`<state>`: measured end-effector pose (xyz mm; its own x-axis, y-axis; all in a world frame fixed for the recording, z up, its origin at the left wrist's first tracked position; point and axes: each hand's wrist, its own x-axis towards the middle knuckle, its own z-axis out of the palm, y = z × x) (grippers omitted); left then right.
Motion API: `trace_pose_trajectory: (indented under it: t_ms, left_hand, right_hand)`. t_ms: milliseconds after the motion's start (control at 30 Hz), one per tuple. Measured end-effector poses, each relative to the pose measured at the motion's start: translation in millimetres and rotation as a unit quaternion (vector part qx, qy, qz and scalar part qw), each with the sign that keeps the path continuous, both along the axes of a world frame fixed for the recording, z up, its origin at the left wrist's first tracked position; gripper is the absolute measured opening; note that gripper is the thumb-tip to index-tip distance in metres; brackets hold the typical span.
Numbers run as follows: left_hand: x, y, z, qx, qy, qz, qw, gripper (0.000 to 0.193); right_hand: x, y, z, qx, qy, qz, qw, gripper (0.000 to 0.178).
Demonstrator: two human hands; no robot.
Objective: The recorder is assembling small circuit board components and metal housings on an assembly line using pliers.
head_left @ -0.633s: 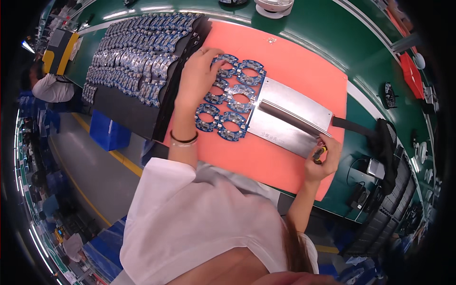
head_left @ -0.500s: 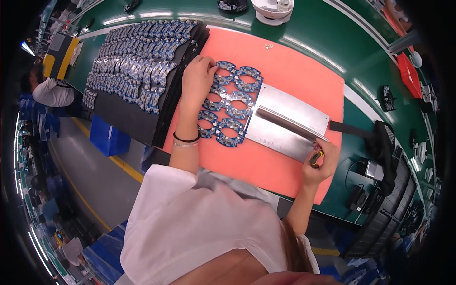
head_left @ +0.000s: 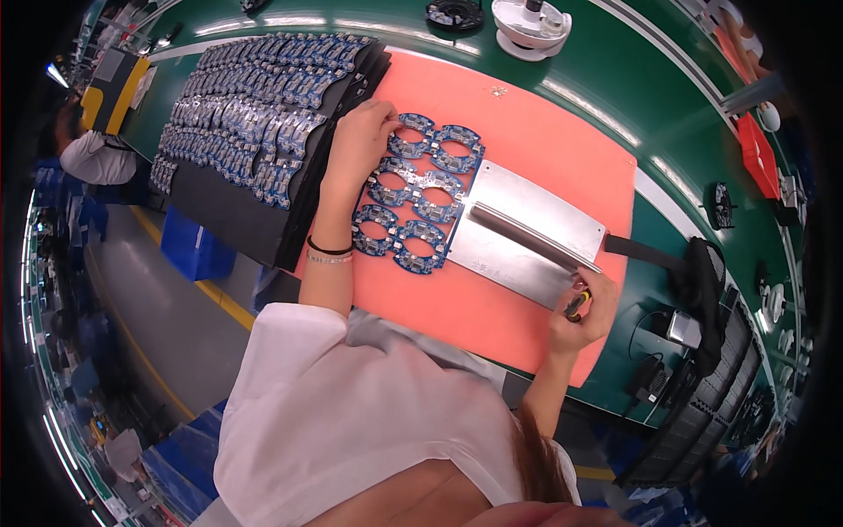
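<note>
A panel of several blue ring-shaped circuit boards (head_left: 426,247) lies on the pink mat, its right edge against a flat silver metal plate (head_left: 505,263). My left hand (head_left: 362,139) is closed at the panel's upper left corner, the fingertips pinching its edge. A raised metal bar (head_left: 527,235) runs lengthwise along the plate. My right hand (head_left: 587,312) is at the bar's near right end, closed around a small tool with a yellow-and-black handle (head_left: 577,304). The tool's working end is hidden, so its exact kind cannot be told.
Left of the mat (head_left: 457,303), rows of blue circuit board pieces (head_left: 241,114) cover a stack of black sheets (head_left: 233,212). Small pale bits (head_left: 499,91) lie on the mat's far part. A white round device (head_left: 529,39) stands behind on the green bench; a black strap (head_left: 645,250) lies right of the plate.
The head view has shifted and turned slightly. My left hand remains at the panel's corner, and my right hand still holds the tool by the bar's end.
</note>
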<state>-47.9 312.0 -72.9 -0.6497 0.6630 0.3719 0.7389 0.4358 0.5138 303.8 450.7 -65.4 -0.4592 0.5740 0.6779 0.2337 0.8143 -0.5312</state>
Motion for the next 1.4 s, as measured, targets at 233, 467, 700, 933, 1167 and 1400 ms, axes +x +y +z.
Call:
trace_pose_trajectory:
  t_ms: [233,467,700,933,1167,1400]
  left_hand:
    - [11.2,-1.9,8.2,0.011,0.026,0.01,1.0,0.008]
    - [28.6,4.8,-2.1,0.071,-0.027,-0.109,0.991,0.009]
    - [18.1,11.2,-4.9,0.053,0.033,-0.168,0.984,0.01]
    - [23.3,4.6,0.5,0.077,-0.081,-0.127,0.986,0.006]
    - [23.5,3.7,-5.6,0.108,-0.084,-0.136,0.981,0.006]
    - [25.2,5.3,-13.7,0.13,-0.054,-0.137,0.981,0.008]
  right_hand:
    - [-0.3,1.7,-7.6,-0.006,0.008,-0.015,1.0,0.031]
    - [0.1,2.1,-5.6,0.013,0.006,-0.003,1.0,0.03]
    - [-0.4,0.2,-3.9,0.002,0.002,-0.001,1.0,0.031]
    - [2.7,2.4,-11.0,-0.002,0.004,-0.015,1.0,0.026]
    - [3.4,4.0,-11.6,0.004,0.002,-0.015,1.0,0.026]
    - [2.5,3.0,-6.1,0.004,0.009,0.006,1.0,0.025]
